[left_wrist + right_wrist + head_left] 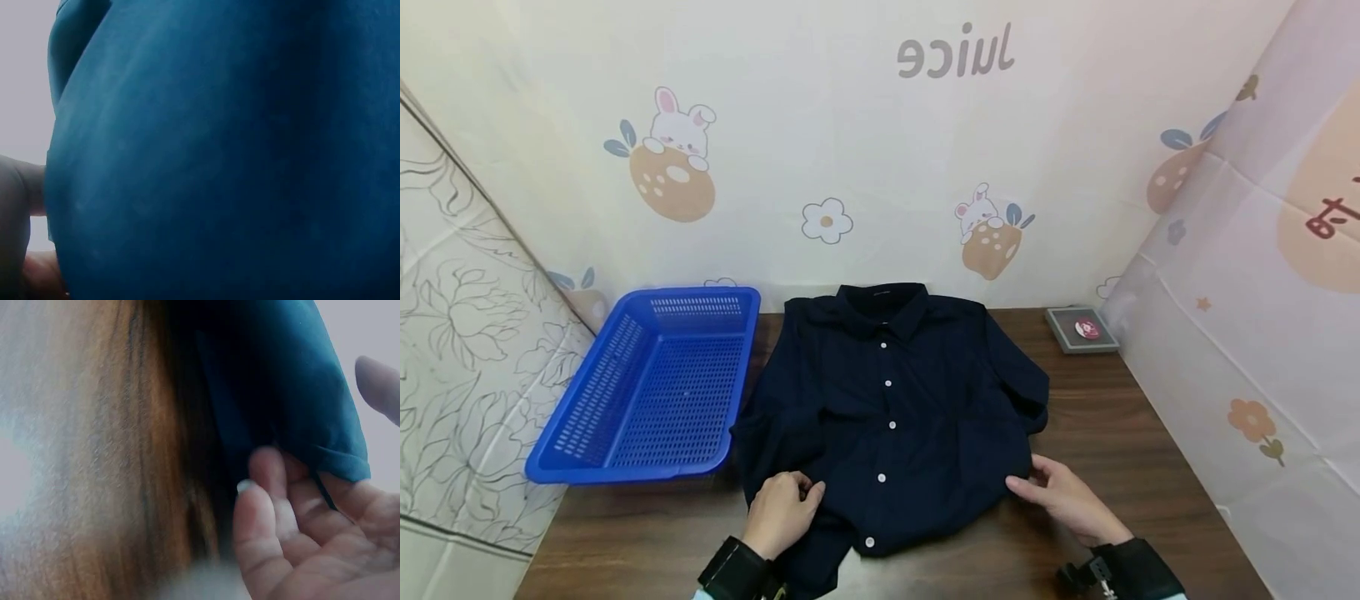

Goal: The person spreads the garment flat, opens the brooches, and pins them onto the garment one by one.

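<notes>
A dark navy button-up shirt (917,417) lies front up on the wooden table, its collar at the far side and white buttons down the middle. My left hand (782,508) grips the cloth near its lower left part. In the left wrist view the navy cloth (212,150) fills most of the picture and hides much of that hand's fingers. By the shirt's lower right edge is my right hand (1067,500). Its fingers (256,519) reach under the cloth edge, loosely bent, while the thumb stands apart from the cloth.
A blue plastic basket (632,471) stands left of the shirt, close beside its sleeve. At the back right of the wooden table (1150,467) lies a small grey square box (1082,331) with a round red and white mark. Printed curtains (865,142) rise behind and at both sides.
</notes>
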The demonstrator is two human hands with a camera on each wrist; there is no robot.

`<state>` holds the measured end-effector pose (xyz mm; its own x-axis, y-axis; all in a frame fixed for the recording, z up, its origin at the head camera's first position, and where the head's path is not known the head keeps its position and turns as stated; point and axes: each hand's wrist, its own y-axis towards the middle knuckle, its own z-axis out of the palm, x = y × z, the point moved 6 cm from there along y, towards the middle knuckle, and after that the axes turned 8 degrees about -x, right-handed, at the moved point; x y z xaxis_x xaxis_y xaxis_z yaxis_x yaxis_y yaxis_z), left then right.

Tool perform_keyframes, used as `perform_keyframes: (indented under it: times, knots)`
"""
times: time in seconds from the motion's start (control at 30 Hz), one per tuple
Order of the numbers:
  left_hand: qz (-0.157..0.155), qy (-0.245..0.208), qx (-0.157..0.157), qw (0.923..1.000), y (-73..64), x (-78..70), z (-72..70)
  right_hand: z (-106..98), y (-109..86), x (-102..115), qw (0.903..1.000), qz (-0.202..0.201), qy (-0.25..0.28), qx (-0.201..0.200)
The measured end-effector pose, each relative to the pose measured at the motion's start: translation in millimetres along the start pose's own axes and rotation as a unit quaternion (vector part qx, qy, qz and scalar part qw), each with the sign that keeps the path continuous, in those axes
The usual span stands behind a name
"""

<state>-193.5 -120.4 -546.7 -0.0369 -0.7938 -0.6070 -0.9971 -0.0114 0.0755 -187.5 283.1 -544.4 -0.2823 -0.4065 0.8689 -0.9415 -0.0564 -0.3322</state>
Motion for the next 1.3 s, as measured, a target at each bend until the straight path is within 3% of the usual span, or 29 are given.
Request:
perform_keyframes:
  times: [0.13,0.23,0.43,0.57,0.87,1.07,1.3]
  knots:
    - [0.008,-0.002,-0.003,1.0000,-1.7,-0.6,2.1,4.7,-2.4,-1.5,0.9971,-0.038,0.014,0.065]
    - [0.011,0.022,-0.024,0.9994,-1.4,0.1,0.0,5.5,-3.0,-0.3,0.9952,-0.054,0.021,0.078]
    - [0.016,0.104,-0.071,0.9919,1.0,2.9,-6.5,0.1,-0.2,5.8,0.9991,-0.040,-0.002,0.013]
    - [0.004,0.129,-0.065,0.9895,0.6,6.3,-5.7,-4.2,1.1,11.5,0.9991,-0.032,-0.013,-0.024]
    - [-0.009,0.154,-0.069,0.9855,2.3,13.3,-7.4,-9.9,2.1,11.6,0.9983,-0.019,-0.019,-0.052]
    - [0.013,0.124,-0.123,0.9845,1.3,19.5,-16.5,-12.3,4.9,15.1,0.9955,-0.035,-0.038,-0.079]
    - [0.032,0.024,-0.122,0.9918,3.3,16.7,-28.7,-9.0,6.7,24.1,0.9925,-0.087,-0.040,-0.077]
